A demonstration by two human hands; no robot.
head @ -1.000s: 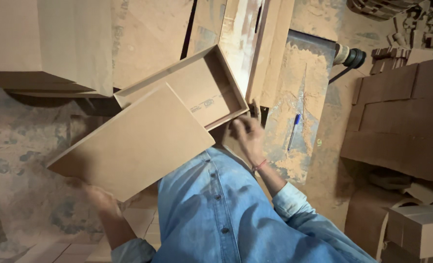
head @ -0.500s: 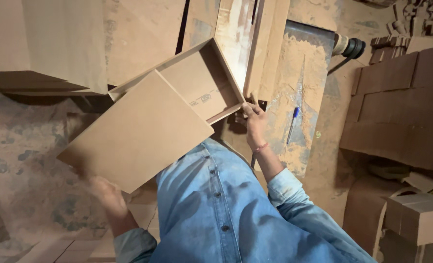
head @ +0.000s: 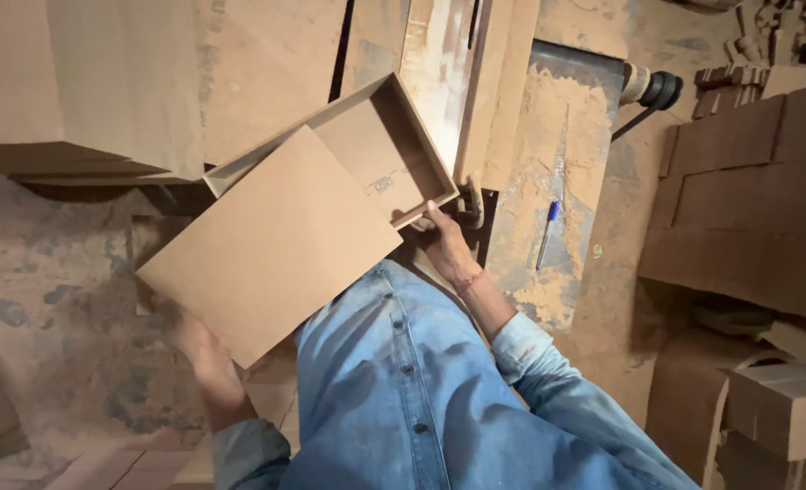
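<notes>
tray: open brown fibreboard tray, empty as far as we see, tilted above our lap
panel: flat board overlapping the tray's near end
right hand: hand closed on tray's near corner
left hand: hand under panel's lower edge, grip hidden, can't tell
around: blue pen on dusty table; stacked boards to the right; cardboard box lower right

A sawdust-covered machine table carries a blue pen and loose dust.

The flat board hides the left hand's fingers and part of the open box.
</notes>
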